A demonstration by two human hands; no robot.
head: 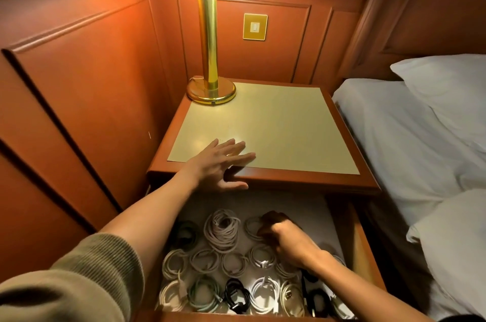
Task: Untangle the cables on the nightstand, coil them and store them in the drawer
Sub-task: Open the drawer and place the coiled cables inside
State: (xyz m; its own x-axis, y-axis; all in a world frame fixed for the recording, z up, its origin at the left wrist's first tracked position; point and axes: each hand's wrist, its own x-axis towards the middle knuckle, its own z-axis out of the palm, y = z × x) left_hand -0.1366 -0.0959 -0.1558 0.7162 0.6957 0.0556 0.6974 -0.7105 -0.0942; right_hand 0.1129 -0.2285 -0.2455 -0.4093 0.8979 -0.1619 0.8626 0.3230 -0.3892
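The nightstand (pixel 302 179) has a pale gold top, and its drawer (pixel 360 250) stands pulled out below. Several coiled cables, white, grey, green and black, lie in rows inside; a large white coil (pixel 222 229) sits near the back. My left hand (pixel 222 163) rests flat with straight fingers on the front left of the top, thumb over the edge. My right hand (pixel 286 237) is inside the drawer, fingers curled on a small white coil (pixel 252 228) at the back. How firmly it grips is hidden by the hand.
A brass lamp (pixel 210 84) stands at the back left of the nightstand, its shade overhead. A brass wall switch (pixel 255 26) is set in the orange panelling. A bed (pixel 410 137) with white sheets and pillows lies close on the right.
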